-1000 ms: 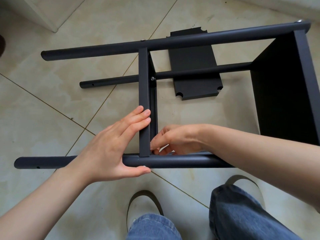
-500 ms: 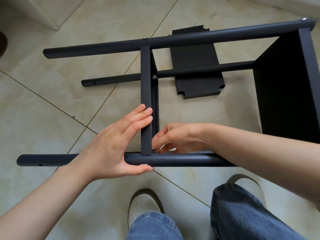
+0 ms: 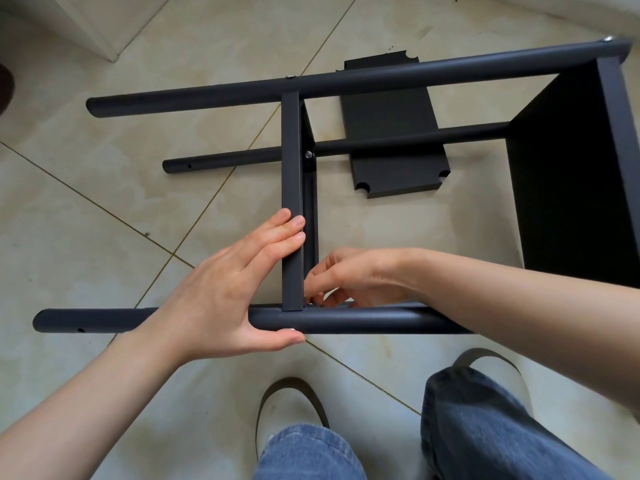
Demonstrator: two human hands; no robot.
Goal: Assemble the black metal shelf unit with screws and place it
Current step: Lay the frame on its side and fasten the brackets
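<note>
On the tiled floor [image 3: 104, 209], the shelf unit [image 3: 346, 320] lies on its side. At its near tube, the left hand [image 3: 228, 292] is pressed flat against the middle shelf [image 3: 292, 202], thumb under a screw head [image 3: 292, 329]. The right hand [image 3: 349, 278] is pinched at something small inside the joint, probably a nut; if misaligned, it could cross-thread or drop.

- Beige tiled floor [image 3: 104, 209] with thin diagonal grout lines.
- Black shelf frame [image 3: 346, 81] lies on its side on it.
- Loose black shelf panel [image 3: 388, 109] lies flat beneath the frame's tubes.
- Two shoes [image 3: 291, 407] stand on it.
</note>
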